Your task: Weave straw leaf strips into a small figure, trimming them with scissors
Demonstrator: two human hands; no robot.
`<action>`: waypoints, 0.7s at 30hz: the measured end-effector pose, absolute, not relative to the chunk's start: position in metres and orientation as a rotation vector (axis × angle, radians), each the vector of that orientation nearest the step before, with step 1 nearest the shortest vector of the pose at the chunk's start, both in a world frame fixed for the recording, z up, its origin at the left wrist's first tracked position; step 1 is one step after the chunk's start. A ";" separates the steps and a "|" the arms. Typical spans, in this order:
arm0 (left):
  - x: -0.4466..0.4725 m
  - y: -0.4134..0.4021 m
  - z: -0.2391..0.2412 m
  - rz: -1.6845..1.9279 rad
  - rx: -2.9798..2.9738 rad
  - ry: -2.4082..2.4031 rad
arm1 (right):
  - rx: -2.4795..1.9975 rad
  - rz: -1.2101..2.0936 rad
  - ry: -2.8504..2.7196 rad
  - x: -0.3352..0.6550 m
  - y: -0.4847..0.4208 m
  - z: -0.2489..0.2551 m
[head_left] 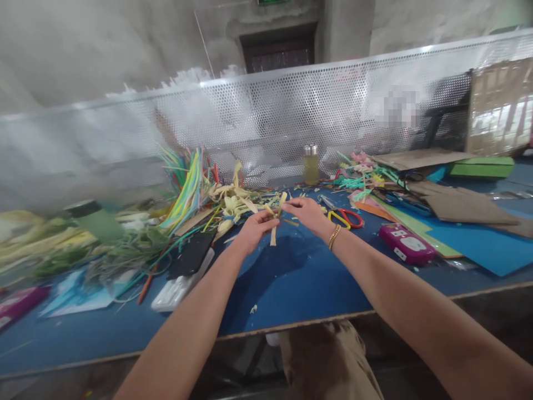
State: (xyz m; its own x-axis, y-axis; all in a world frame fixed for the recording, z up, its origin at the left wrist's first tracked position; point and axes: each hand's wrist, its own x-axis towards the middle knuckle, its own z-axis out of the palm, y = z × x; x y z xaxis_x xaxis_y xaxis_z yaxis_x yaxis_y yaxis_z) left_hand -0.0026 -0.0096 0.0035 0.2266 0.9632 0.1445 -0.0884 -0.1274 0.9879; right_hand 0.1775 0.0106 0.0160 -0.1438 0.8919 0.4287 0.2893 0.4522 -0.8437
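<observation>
Over the blue table, my left hand [257, 226] pinches a pale yellow strip [273, 238] that looks like dried corn husk. One end of it hangs below the fingers. Close on its right, my right hand [306, 212] has thumb and fingertips closed on an upper piece of the same pale material [283, 198]. How the pieces join between the fingers is too small to make out. Just behind the hands lies a heap of similar pale husk pieces [235, 203]. Scissors [352, 218] with red and yellow handles rest beside my right wrist.
Pipe cleaners [187, 186] stand bundled at left, near a dark phone [191, 254] on a white object [170, 291]. A bottle [310, 165] stands by the perforated metal screen [283, 111]. A purple device [406, 244], blue sheets [478, 241] and cardboard [470, 205] lie right.
</observation>
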 end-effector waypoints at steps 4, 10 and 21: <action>-0.001 -0.011 0.004 1.126 1.416 0.988 | -0.940 0.947 -1.615 0.175 0.011 0.013; 0.007 -0.012 0.007 1.146 1.447 1.022 | -0.946 0.978 -1.453 0.167 0.013 0.009; 0.006 -0.016 0.007 1.133 1.438 1.006 | -0.955 0.950 -1.516 0.174 0.016 0.011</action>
